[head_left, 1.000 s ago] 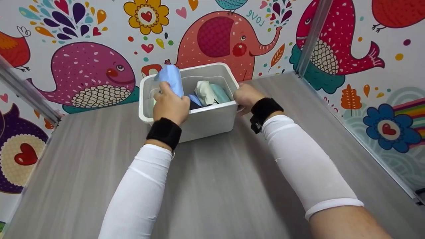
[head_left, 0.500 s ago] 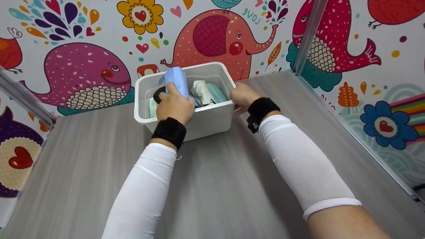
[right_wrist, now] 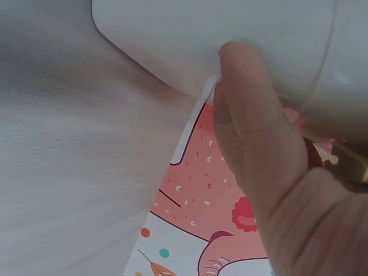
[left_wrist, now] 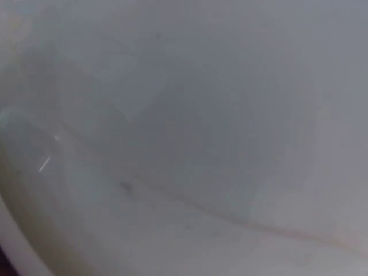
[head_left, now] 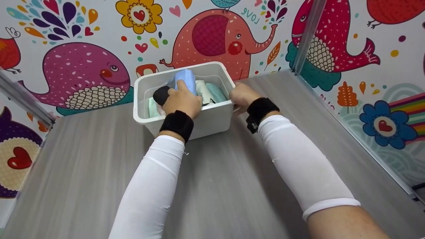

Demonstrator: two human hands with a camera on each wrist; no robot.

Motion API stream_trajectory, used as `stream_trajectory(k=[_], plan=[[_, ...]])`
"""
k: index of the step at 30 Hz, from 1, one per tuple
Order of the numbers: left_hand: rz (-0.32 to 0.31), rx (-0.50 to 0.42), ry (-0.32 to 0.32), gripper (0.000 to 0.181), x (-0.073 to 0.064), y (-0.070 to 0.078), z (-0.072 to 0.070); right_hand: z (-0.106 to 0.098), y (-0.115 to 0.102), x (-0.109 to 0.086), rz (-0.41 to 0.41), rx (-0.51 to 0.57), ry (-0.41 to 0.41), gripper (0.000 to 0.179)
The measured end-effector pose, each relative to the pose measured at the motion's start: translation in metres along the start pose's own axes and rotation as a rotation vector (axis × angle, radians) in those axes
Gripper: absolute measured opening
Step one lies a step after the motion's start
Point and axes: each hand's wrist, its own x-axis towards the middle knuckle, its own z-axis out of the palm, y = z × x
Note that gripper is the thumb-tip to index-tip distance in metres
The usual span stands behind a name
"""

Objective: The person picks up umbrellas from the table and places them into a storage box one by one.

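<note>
A white plastic bin (head_left: 214, 121) stands on the table with its mouth facing up. My left hand (head_left: 183, 103) is over the bin's near side, its fingers and thumb round a rolled light-blue cloth bundle (head_left: 186, 79) inside the rim. Beside that hand lies a dark rounded bundle (head_left: 161, 95). At the bin's right end my right hand (head_left: 244, 94) grips the rim; in the right wrist view a finger (right_wrist: 247, 80) lies along the outer wall. The left wrist view holds only a blurred, pale bin wall (left_wrist: 230, 132).
Inside the bin are a cream cloth bundle (head_left: 202, 89), a teal one (head_left: 216, 93) and a pale-green one (head_left: 153, 108). The grey table (head_left: 83, 166) surrounds the bin. Close behind rises a wall (head_left: 212, 36) printed with cartoon animals, and metal posts (head_left: 308, 36) mark the corners.
My left hand has moved right and lower into the bin with the blue bundle, uncovering the dark bundle at its left. The right hand keeps its grip on the rim.
</note>
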Motion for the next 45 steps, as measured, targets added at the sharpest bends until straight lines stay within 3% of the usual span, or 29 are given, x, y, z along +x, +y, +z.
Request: stream_trajectory(k=[13,25,32,39,45], plan=[[0.044,0.085,-0.051,0.067,0.0016,0.0075,0.0019,0.0014,0.0045,0.0001,-0.029,-0.011,0.001,0.059],[0.103,0.129,-0.113,0.085,0.0002,0.0075,0.0022,0.0008,0.0026,-0.0002,-0.007,-0.007,0.002,0.054],[0.130,0.161,-0.168,0.081,-0.0017,0.0069,0.0025,0.0019,0.0026,-0.0031,-0.013,0.001,0.015,0.056],[0.154,0.174,-0.179,0.070,-0.0069,0.0026,-0.0002,0.0034,0.0047,-0.0046,-0.031,0.013,0.031,0.054],[0.130,0.162,-0.236,0.067,-0.0051,0.0007,-0.0041,0.0036,0.0045,-0.0038,-0.032,0.000,0.035,0.054]])
